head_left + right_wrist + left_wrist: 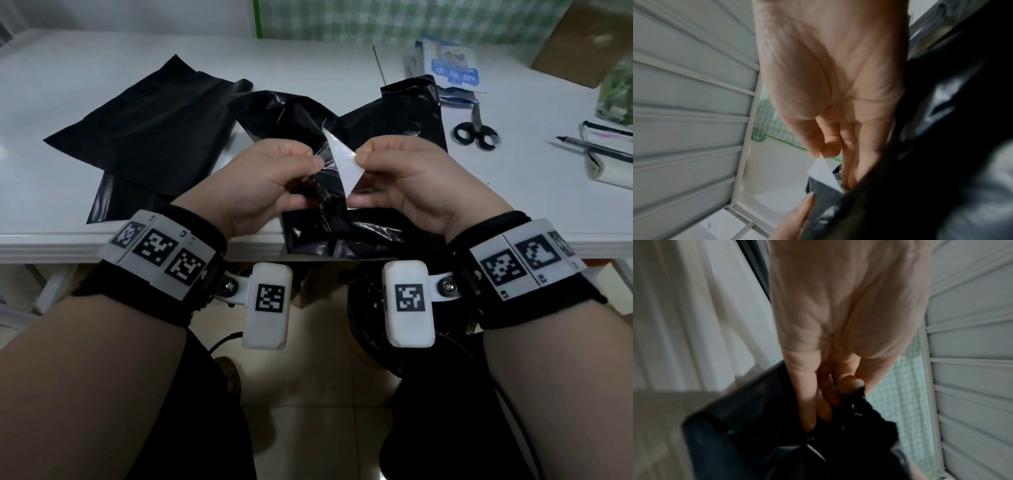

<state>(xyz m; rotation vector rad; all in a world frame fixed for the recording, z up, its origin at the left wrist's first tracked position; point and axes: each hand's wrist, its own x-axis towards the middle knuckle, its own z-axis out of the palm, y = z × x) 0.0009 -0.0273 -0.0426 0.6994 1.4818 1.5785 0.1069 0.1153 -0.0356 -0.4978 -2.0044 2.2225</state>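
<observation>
Pinching a white strip [342,168] beside the left hand [263,181], which grips a black bag [342,236], the right hand [414,185] has scissors [476,133] and a pen [596,149] lying to its right

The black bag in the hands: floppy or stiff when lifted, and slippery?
Probably floppy: the black bag crumples and sags over the table edge below the left hand. Likely light, since a finger pinch lifts its flap. Its glossy sheen suggests slick film that could slip from loose fingers. The right hand pinches only its white strip.
</observation>
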